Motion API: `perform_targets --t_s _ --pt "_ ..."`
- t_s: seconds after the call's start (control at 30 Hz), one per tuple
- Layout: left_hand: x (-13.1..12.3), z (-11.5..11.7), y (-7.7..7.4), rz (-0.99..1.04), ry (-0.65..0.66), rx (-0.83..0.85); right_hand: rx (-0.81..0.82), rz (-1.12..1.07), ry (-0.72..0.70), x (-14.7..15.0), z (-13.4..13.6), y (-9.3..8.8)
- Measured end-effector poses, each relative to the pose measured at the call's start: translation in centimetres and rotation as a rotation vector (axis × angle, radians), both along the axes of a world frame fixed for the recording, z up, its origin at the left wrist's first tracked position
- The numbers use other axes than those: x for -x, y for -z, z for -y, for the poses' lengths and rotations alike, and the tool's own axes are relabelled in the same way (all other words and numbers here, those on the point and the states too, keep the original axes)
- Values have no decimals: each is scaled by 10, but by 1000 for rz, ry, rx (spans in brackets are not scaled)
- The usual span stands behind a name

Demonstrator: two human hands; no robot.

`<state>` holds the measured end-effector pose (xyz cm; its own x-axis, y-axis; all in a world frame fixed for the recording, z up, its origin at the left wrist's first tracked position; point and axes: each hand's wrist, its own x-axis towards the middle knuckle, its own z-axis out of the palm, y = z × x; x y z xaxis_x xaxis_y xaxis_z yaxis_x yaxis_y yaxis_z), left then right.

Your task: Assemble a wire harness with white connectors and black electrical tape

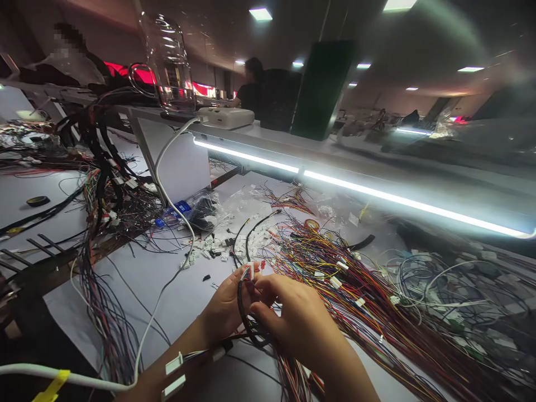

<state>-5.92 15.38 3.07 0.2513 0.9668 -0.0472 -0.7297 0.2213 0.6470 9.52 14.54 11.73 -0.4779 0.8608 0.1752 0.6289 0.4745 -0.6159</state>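
Note:
Close together over the white worktop, my two hands work at one end of a black-sleeved wire harness (pixel 242 304). My left hand (pixel 228 301) is closed around a white connector (pixel 250 270) with thin coloured wires at its back. The fingers of my right hand (pixel 288 304) are pinched against the same end; what sits between those fingertips is hidden. A small red connector (pixel 262 264) shows just beyond the fingertips. From the hands the black sleeve loops down toward my right wrist. White connectors (pixel 173 373) on wires lie across my left forearm.
Right of the hands lies a large bundle of coloured wires (pixel 355 290). Loose white connectors (pixel 218 245) are scattered ahead. A white cable (pixel 157 167) hangs from the shelf, above a lit tube lamp (pixel 355 192). Dark harnesses (pixel 98 151) drape at left. A glass jug (pixel 170 67) stands on the shelf.

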Motion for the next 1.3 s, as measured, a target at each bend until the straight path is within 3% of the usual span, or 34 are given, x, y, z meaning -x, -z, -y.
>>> perform_targets --t_s 0.13,0.3,0.57,0.8,1.07,1.3 --pt "6 -3 -6 -36 -124 -46 24 21 73 5 -3 4" --pt "12 -4 -10 -222 -304 -112 9 -84 127 4 -8 8" --pt "14 4 -8 -295 -393 -166 91 -376 99 8 -12 20" --pt "12 7 -9 -211 -195 -167 75 -335 147 12 -12 19" --pt "7 8 -19 -204 -211 -83 71 -348 133 14 -15 20" --pt "4 11 -20 -128 -193 -100 202 -482 142 22 -14 22"
